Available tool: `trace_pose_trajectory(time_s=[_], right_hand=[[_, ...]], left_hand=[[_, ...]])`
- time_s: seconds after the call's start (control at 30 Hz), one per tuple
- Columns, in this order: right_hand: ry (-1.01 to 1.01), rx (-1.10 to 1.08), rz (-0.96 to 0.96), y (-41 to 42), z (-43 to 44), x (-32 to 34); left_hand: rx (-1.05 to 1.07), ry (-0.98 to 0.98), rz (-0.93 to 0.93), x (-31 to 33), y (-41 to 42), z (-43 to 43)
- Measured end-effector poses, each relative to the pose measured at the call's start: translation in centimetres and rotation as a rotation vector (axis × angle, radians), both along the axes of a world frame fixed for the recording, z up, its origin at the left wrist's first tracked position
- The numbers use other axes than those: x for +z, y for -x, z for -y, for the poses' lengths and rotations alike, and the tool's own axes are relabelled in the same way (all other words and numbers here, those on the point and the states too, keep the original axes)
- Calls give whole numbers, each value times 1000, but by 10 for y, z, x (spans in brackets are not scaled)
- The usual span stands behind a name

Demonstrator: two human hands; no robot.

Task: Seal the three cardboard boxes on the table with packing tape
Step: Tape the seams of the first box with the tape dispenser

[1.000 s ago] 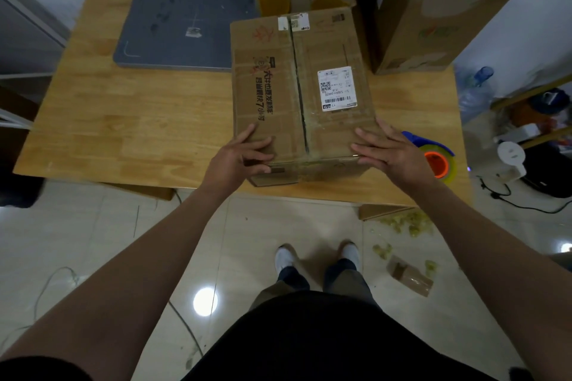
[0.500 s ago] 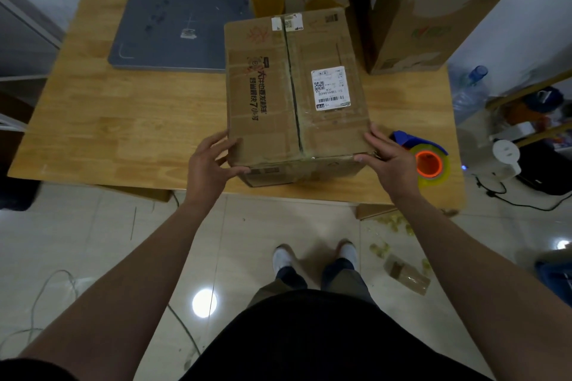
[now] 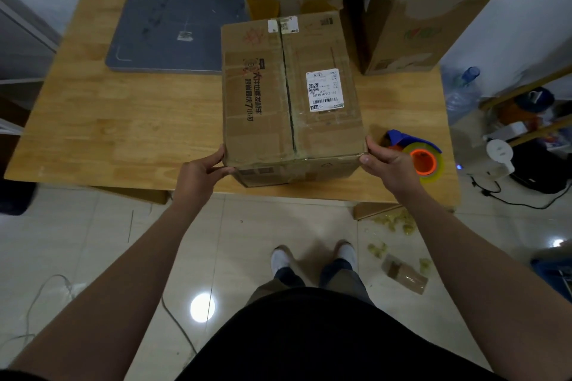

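At the near edge of the counter (image 3: 123,120), the front box (image 3: 263,96) sits with left grip (image 3: 198,172) and right grip (image 3: 388,164) clasping its near corners. Step judged: positioning. Next move requires freeing the right grip for the tape dispenser (image 3: 425,161) just beside it.

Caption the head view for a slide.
Left hand and right hand grip the box by its near corners on the table; tape dispenser alongside.

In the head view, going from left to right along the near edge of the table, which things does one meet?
left hand → cardboard box → right hand → tape dispenser
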State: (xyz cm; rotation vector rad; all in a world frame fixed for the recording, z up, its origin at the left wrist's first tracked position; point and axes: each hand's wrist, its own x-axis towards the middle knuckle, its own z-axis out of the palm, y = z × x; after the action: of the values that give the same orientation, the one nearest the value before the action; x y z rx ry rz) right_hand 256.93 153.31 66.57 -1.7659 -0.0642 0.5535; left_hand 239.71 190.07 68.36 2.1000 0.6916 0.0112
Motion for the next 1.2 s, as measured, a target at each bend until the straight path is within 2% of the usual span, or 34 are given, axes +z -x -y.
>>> trace_pose_trajectory(time_s=[0.1, 0.23, 0.3, 0.37, 0.43, 0.47, 0.57, 0.63, 0.73, 0.8, 0.83, 0.9, 1.0, 1.07, 1.13, 1.2], right_hand=[[-42, -34, -46, 1, 0, 0], [-112, -364, -78, 18, -16, -5], [-66, -415, -49, 25, -21, -6], [172, -263, 162, 26, -19, 0], [554, 25, 451, 21, -15, 13], [711, 132, 527, 16, -16, 20], [1029, 260, 504, 9, -33, 39], [1131, 289, 431, 10, -43, 48], [1121, 248, 248, 9, -47, 56], [1114, 200, 161, 12, -48, 59], [1144, 193, 166, 16, -49, 60], [1149, 207, 272, 22, -56, 63], [1068, 360, 305, 27, -72, 69], [1077, 458, 260, 29, -85, 71], [1077, 468, 264, 33, -97, 70], [1049, 430, 297, 38, -109, 67]], left_hand=[[-96, -75, -26, 2, 2, -5], [-82, -127, 43, -3, 8, 6], [-68, -174, 51, -7, 9, 11], [-109, -268, 18, -7, 6, 12], [-150, -357, -51, -3, 2, 12], [-168, -392, -89, 0, 0, 14], [-195, -445, -177, 10, -8, 21], [-194, -422, -272, 18, -16, 24], [-226, -190, -461, 42, -27, 22], [-359, -28, -608, 60, -33, 25], [-458, -13, -657, 68, -36, 30], [-542, -73, -607, 79, -50, 35], [-390, -330, -303, 80, -82, 34], [-337, -415, -151, 75, -106, 27], [-381, -449, -138, 62, -128, 16], [-424, -510, -239, 48, -142, 2]])
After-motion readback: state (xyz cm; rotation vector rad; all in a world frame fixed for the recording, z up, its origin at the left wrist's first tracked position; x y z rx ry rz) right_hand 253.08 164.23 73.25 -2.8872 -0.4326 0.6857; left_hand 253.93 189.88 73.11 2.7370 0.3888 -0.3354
